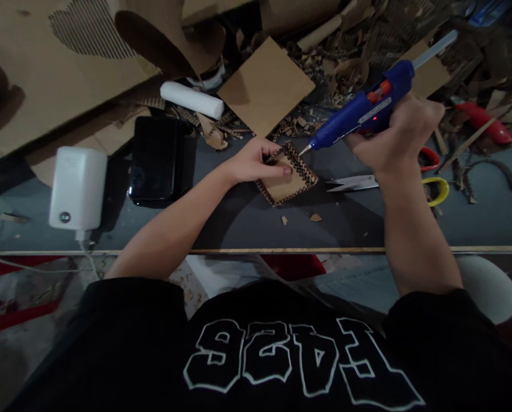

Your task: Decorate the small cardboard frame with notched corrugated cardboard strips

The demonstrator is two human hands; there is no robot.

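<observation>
Dark worktable: left hand, fingers pinching, steadied a small brown corrugated-cardboard square mid-surface; right hand, fingers wrapped, aimed a blue glue gun at its far edge.

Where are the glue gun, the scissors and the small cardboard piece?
glue gun (358, 111), head view, on its blue barrel.
scissors (352, 183), head view, on the metal blades.
small cardboard piece (288, 186), head view, on its flat brown face.
</observation>
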